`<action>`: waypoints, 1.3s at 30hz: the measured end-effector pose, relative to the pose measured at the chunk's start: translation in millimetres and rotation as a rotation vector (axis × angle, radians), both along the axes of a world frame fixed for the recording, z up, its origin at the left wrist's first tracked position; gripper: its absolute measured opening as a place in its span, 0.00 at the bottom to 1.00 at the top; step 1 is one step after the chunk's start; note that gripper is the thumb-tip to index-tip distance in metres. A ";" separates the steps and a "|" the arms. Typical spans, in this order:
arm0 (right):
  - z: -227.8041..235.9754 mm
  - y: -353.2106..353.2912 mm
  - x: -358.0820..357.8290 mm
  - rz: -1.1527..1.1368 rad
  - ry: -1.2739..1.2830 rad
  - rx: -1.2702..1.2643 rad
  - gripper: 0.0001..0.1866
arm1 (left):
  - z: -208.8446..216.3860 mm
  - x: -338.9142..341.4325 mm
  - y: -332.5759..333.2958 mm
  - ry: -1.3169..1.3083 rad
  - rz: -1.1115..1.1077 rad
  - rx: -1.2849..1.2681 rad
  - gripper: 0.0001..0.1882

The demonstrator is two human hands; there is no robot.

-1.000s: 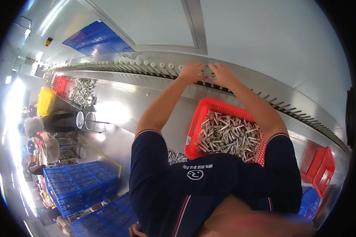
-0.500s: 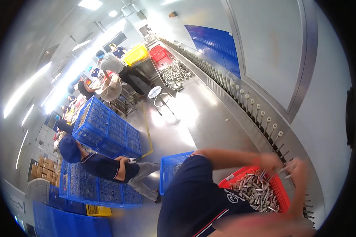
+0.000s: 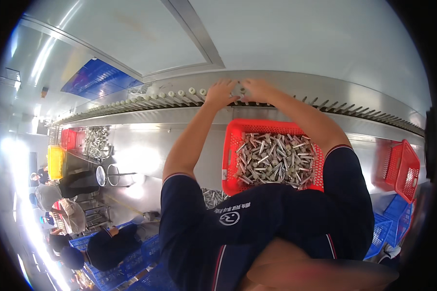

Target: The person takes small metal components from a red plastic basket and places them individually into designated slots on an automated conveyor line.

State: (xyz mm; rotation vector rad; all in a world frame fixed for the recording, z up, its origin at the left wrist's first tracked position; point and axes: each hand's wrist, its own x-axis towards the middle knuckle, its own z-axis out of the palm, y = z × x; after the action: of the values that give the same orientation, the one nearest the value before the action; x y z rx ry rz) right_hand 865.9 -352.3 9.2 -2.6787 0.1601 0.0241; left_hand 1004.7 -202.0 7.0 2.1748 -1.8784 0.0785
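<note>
My left hand [image 3: 221, 93] and my right hand [image 3: 258, 91] are side by side at a long row of upright metal pins. Fingers of both are curled in around short metal tubes with pale round heads; one tube head [image 3: 243, 90] shows between the hands. How each finger grips is partly hidden. Left of my hands, the pins carry a line of tubes with pale round heads [image 3: 181, 93]. Bare pins [image 3: 342, 105] stretch away to the right. Right below my arms, a red plastic basket [image 3: 231, 145] holds a heap of loose metal tubes [image 3: 277, 157].
A steel ledge [image 3: 189, 115] runs along the wall under the pins. At the right stand red baskets [image 3: 405, 169] and blue crates [image 3: 398, 213]. To the left are a round stool [image 3: 101, 175], another tube heap [image 3: 97, 143], a yellow crate [image 3: 56, 162] and several people.
The view has swung round to the right, so the pin row now lies across the top. My hands have drawn level, side by side, at the pins.
</note>
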 end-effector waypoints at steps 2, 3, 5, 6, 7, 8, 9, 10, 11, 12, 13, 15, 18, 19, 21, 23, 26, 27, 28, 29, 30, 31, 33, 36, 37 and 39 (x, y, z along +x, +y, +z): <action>-10.3 7.7 8.5 -0.024 0.041 0.005 0.29 | 0.3 -1.9 -13.1 -0.036 0.081 0.206 0.27; -15.1 8.5 15.7 -0.053 0.088 0.011 0.28 | 2.3 -2.2 -20.8 -0.065 0.159 0.412 0.24; -41.4 -5.8 17.4 -0.015 0.143 -0.086 0.30 | -8.0 -7.3 -21.3 -0.023 0.147 0.338 0.24; -46.4 -8.9 14.7 -0.061 -0.004 -0.137 0.29 | -13.2 -6.7 -19.5 0.020 0.135 0.263 0.23; -50.6 -2.9 10.0 -0.103 -0.141 -0.181 0.28 | -17.0 -9.3 -18.3 0.029 0.144 0.274 0.23; -36.4 5.6 10.2 -0.086 -0.137 -0.173 0.28 | -16.8 -7.0 -21.9 -0.061 0.122 0.303 0.26; -20.4 11.3 10.3 -0.053 -0.060 -0.154 0.27 | -17.2 -5.0 -20.5 -0.149 0.097 0.332 0.28; -9.2 8.3 7.6 -0.043 0.017 -0.143 0.26 | -14.2 -3.3 -23.2 -0.146 0.090 0.331 0.28; -14.9 3.8 7.2 -0.050 0.022 -0.145 0.26 | -9.8 0.4 -23.4 -0.151 0.083 0.289 0.27; -24.9 -3.1 7.2 -0.067 0.029 -0.162 0.23 | -6.5 2.6 -24.7 -0.155 0.075 0.247 0.26; -29.8 -6.6 6.2 -0.075 0.033 -0.176 0.21 | -5.8 4.6 -22.4 -0.153 0.075 0.248 0.26; -33.4 -26.1 -5.4 -0.061 0.038 -0.170 0.20 | -8.1 7.8 -20.4 -0.055 0.074 0.341 0.21; 4.5 -33.2 -10.9 -0.121 -0.098 -0.030 0.18 | -13.9 2.3 -27.3 0.080 0.151 0.201 0.17; 31.6 -36.1 -22.4 -0.206 -0.220 0.102 0.17 | -14.1 1.4 -32.2 0.085 0.144 0.197 0.17; 101.7 -27.4 -49.3 -0.176 -0.122 0.066 0.16 | -11.1 2.3 -37.4 0.067 0.016 0.237 0.16; 94.0 -19.2 -85.9 -0.089 0.120 0.105 0.17 | 26.9 -26.2 -35.2 0.212 -0.013 0.225 0.15; 24.1 27.3 -147.4 0.097 0.327 -0.057 0.32 | 29.8 -86.6 4.4 0.252 -0.125 0.349 0.14; 6.5 31.1 -162.9 0.099 0.337 -0.051 0.32 | 21.3 -118.7 15.4 0.274 -0.127 0.466 0.15; -8.8 31.5 -177.3 0.086 0.373 -0.039 0.38 | 12.7 -143.2 23.8 0.294 -0.133 0.582 0.17; -18.8 30.4 -181.2 0.071 0.402 -0.031 0.45 | -5.8 -150.8 36.1 0.293 -0.138 0.581 0.17; -26.9 23.8 -173.1 -0.061 0.284 -0.002 0.46 | -36.3 -149.8 45.8 0.262 -0.260 0.294 0.20; -25.7 15.3 -161.4 -0.114 0.069 0.038 0.44 | -61.0 -145.0 51.8 0.225 -0.382 -0.013 0.23; -14.3 -3.5 -128.7 -0.223 -0.284 0.183 0.38 | -66.7 -112.6 37.4 0.173 -0.156 0.019 0.28; -10.3 -17.0 -93.8 -0.345 -0.501 0.244 0.26 | -14.4 -60.8 3.0 -0.069 0.094 -0.172 0.27; -10.3 -18.7 -80.9 -0.380 -0.593 0.190 0.20 | -15.1 -43.0 -3.7 -0.081 0.100 -0.170 0.27; -34.7 -36.6 -69.1 -0.439 -0.379 0.236 0.16 | -26.1 -13.6 -23.0 0.156 -0.067 -0.126 0.22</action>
State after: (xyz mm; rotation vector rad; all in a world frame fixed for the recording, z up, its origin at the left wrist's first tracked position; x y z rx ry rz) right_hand 796.8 -388.9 -25.5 -2.3088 0.5767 -0.5595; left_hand 991.1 -225.0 -19.2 1.9739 -1.8064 0.0128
